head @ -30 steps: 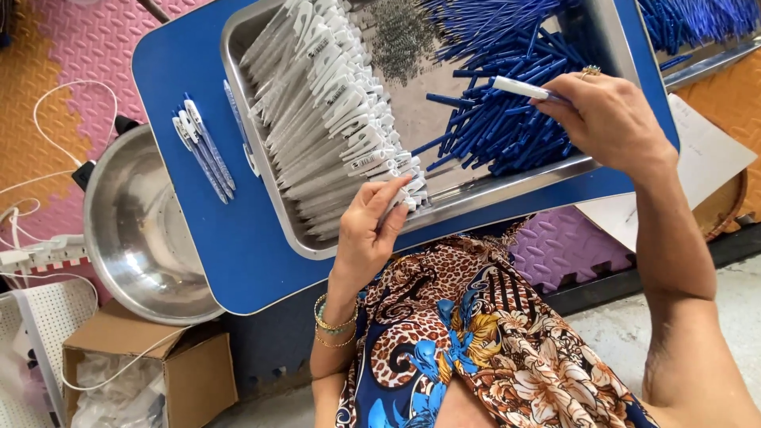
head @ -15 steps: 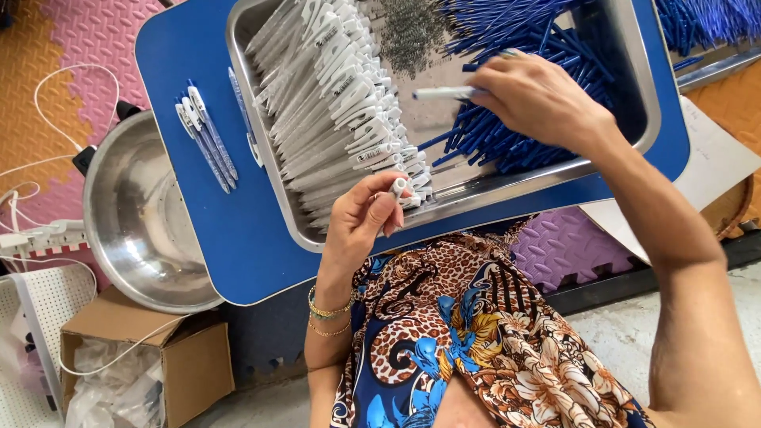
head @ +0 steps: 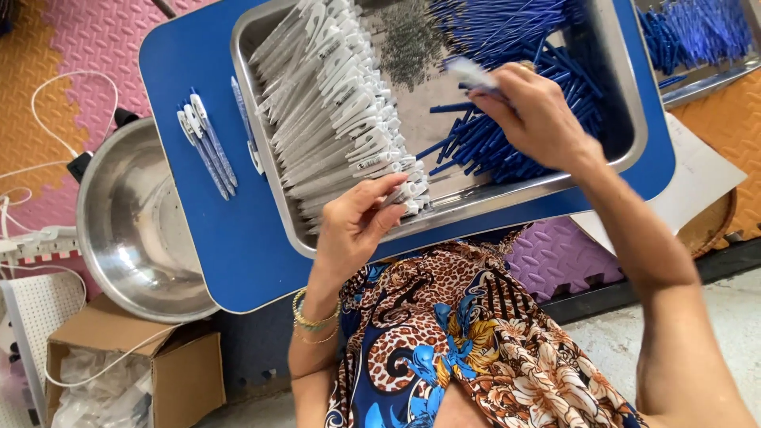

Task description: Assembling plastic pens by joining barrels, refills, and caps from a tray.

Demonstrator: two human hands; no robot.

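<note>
- Hands have shifted: the right hand (head: 539, 119), half a second ago reaching over the loose blue pen tubes (head: 491, 143), now lifts a pale pen piece (head: 469, 73) in pinched fingers above them.
- Left hand (head: 357, 226) stays curled at the near end of the white clipped pen barrels (head: 337, 111) in the shallow steel tray (head: 269, 198), fingertips closed on one barrel, it seems.
- Blur hides what the pale piece is; the grey heap (head: 408, 40) is too fine to identify.

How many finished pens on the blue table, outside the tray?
4: three finished pens bunched at the blue table's left edge, one against the tray's left wall. Others could be hidden.
</note>
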